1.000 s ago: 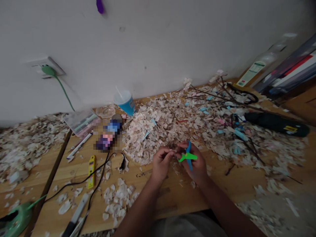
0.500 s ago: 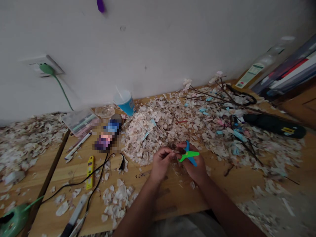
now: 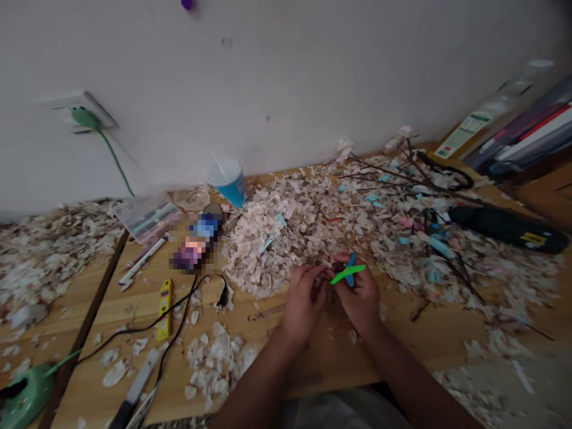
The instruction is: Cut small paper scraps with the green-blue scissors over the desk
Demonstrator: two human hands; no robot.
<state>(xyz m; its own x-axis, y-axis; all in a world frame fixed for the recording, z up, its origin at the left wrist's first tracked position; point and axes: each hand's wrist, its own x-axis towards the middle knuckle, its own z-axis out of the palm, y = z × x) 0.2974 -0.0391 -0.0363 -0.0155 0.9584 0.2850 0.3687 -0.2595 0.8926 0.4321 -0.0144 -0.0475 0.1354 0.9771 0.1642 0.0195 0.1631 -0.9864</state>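
My right hand point(image 3: 360, 298) is closed around small green and blue scissors point(image 3: 349, 273), whose blades point up and to the right. Close beside it, my left hand point(image 3: 304, 301) has its fingers bent together in a pinch near the green part of the scissors. Whatever lies between those fingertips is hidden by the fingers. Both hands hover over the wooden table at the front edge of a large heap of pale dried petals point(image 3: 268, 238).
Behind the heap stands a blue cup point(image 3: 230, 185) with a straw. To the left are a phone point(image 3: 196, 241), a yellow box-cutter blade case point(image 3: 165, 310), a black cable point(image 3: 134, 329) and a knife point(image 3: 138, 384). Bare branches point(image 3: 402, 176) and a dark umbrella point(image 3: 504, 226) lie right.
My left hand has turned so that its back shows more. The scissors have tilted in my right hand, and the whole view has shifted slightly.
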